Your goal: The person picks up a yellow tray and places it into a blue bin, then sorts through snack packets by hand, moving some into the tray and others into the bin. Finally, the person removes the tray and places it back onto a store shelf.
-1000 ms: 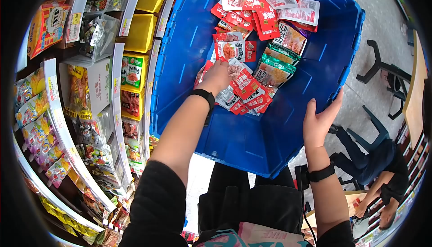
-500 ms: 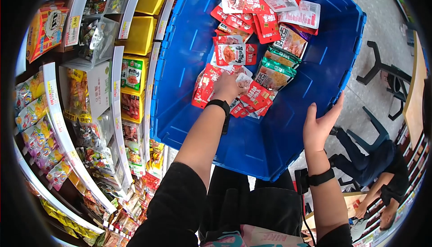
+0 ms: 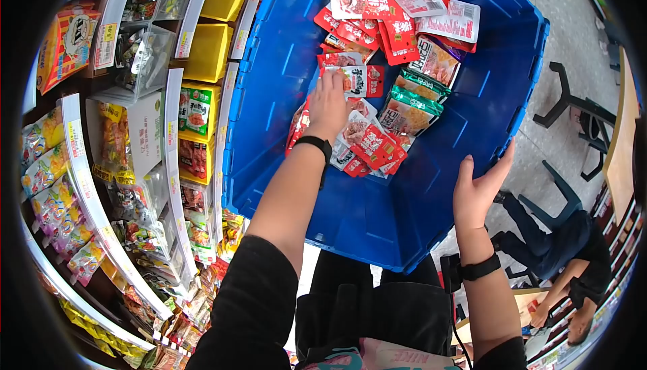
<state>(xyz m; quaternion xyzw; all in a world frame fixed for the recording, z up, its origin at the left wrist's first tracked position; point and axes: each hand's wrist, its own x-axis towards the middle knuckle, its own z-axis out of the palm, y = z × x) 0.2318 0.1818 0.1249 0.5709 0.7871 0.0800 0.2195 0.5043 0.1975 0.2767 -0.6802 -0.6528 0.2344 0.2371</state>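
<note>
A blue plastic crate [image 3: 431, 198] is tilted in front of my body, with red, white and green snack packets inside. Over the packets in its left half is my left hand [image 3: 327, 108], palm down, its fingertips at a red-and-white packet [image 3: 375, 81] and its fingers slightly apart. Below and right of this hand lies a loose red packet [image 3: 372, 143]. Green-topped packets [image 3: 412, 110] sit farther right. My right hand [image 3: 480, 191] holds the crate's right wall, thumb on the inner side and fingers outside.
Shelves with snack bags [image 3: 54, 198] and yellow bins [image 3: 205, 52] run along the left, close to the crate. On the right are a dark chair [image 3: 563, 198], a wooden tabletop [image 3: 621, 137] and a seated person in dark clothes [image 3: 593, 252].
My left hand has moved up and left within the crate, uncovering the red packet below it. My right hand stays on the crate's right wall.
</note>
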